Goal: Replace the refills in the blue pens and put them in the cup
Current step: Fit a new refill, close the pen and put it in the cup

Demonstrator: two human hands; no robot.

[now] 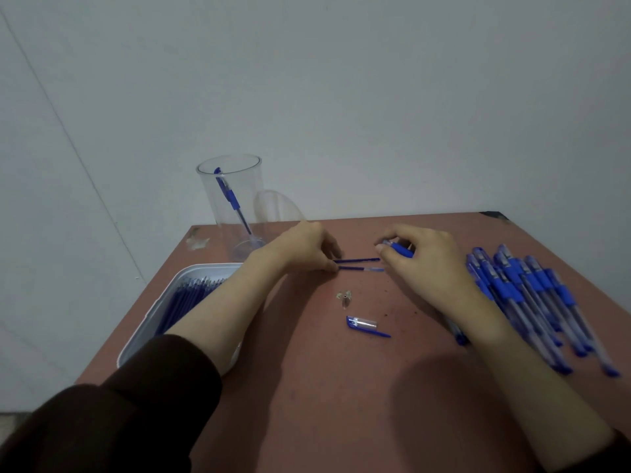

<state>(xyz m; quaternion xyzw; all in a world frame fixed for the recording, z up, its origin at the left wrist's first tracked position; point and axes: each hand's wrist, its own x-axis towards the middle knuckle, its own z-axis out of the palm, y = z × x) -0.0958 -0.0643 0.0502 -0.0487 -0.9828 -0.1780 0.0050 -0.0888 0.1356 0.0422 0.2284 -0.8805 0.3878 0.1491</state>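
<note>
The left grip [307, 249] rests near the middle of the surface [307, 387]. Its fingertips pinch the left ends of two refills [356, 260] that lie side by side. Those ends are hidden under the fingers, so I cannot tell if it holds both or only one.

The right grip [421, 264] curls round a barrel [400, 249]. Only a blue band and a clear end of it show; the rest is hidden in the palm. The refills' right ends reach this grip's fingertips, but whether they touch is unclear.

Nearer the front edge lie a cap [362, 325] and a small clear piece [345, 299], too blurred to name.

The cup [232, 186] stands at the far left corner with one pen [233, 196] inside. At the left edge, the left forearm partly covers a tray [164, 308] of spares [186, 298]. A pile [532, 302] of pens lies along the right edge, partly behind the right wrist.
</note>
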